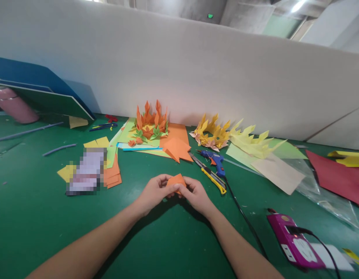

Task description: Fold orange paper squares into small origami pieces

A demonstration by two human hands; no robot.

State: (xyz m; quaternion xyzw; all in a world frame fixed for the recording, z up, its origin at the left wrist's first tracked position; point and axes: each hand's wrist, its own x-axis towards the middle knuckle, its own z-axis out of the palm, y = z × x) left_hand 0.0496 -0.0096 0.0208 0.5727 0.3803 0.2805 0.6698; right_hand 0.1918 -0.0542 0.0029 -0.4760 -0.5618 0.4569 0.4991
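Observation:
Between my two hands is a small piece of orange paper point(176, 179), folded to a point at the top. My left hand point(156, 190) pinches its left side, with the thumb across the front. On the right side my right hand point(196, 193) grips it the same way, and the thumbs nearly meet. Most of my other fingers are hidden behind the paper. Just beyond the hands lie a flat orange folded paper shape point(177, 149), a yellow utility knife point(213, 180) and a blue glue gun point(214, 159).
An orange paper crown point(152, 122), a golden one point(214, 133) and a pale yellow one point(255, 139) stand by the white partition point(179, 73). A blurred phone point(88, 170) rests on paper squares point(112, 176) at left. A magenta power box point(294, 240) and cable point(243, 217) lie right.

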